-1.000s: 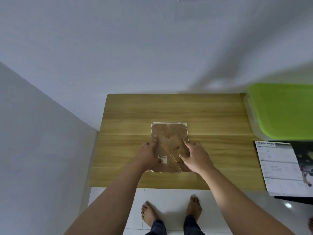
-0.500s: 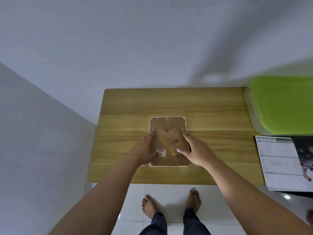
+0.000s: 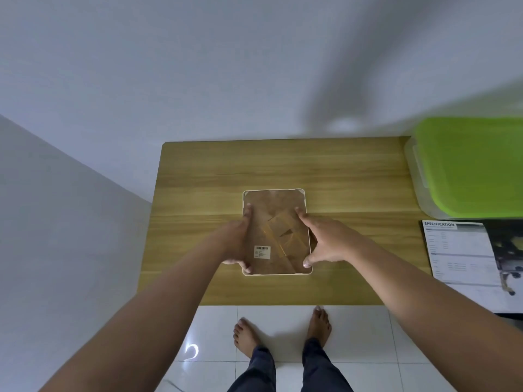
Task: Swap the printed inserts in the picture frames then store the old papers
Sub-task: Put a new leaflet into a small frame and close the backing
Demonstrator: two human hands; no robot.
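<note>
A white-rimmed picture frame (image 3: pixel 276 210) lies face down in the middle of the wooden table (image 3: pixel 353 182). Its brown back board shows a folded stand and a small barcode sticker (image 3: pixel 261 252). My left hand (image 3: pixel 236 241) holds the frame's left edge, fingers along the side and thumb near the bottom corner. On the opposite side, my right hand (image 3: pixel 325 240) grips the right edge the same way. A printed sheet headed "SPECIFICATION" (image 3: pixel 464 258) lies at the table's right end.
A clear plastic box with a green lid (image 3: pixel 469 165) stands at the back right, by the printed sheet. A grey wall runs behind the table and on the left. My bare feet stand on white floor tiles (image 3: pixel 215 329) at the table's near edge.
Both hands have moved from the middle of the back board outward to the frame's left and right edges. The stand piece now lies uncovered between them.
</note>
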